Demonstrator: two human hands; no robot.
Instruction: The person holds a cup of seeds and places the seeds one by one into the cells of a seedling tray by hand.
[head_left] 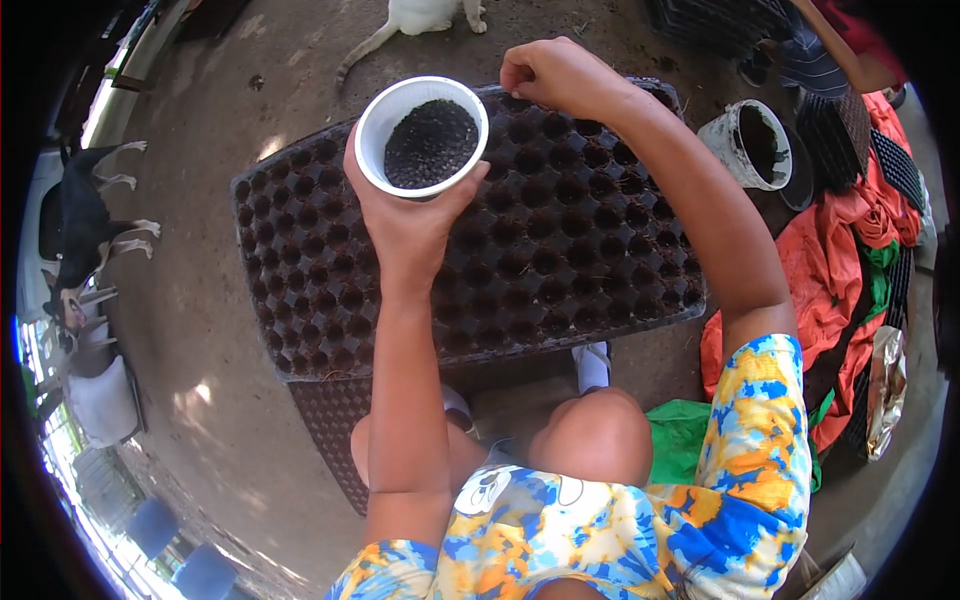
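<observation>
My left hand (pixel 412 228) is wrapped round a white plastic cup (pixel 372 150), its mouth facing up. Small black seeds (pixel 432 145) lie inside the cup. Beneath both hands is a black seedling tray (pixel 560 215) with many round cells; dark soil lines them, and a hollow shows in most. My right hand (pixel 562 76) is over the tray's far edge, to the right of the cup. Its fingertips are pinched together; whatever is between them is too small or hidden to tell.
A soil-stained white bucket (pixel 722 150) stands right of the tray. Red sheeting (pixel 790 285) and a green sheet (pixel 680 440) lie at the right. A dog (pixel 85 215) is at the left, a white animal (pixel 420 14) at the top. Another person's arm (pixel 835 45) shows at upper right.
</observation>
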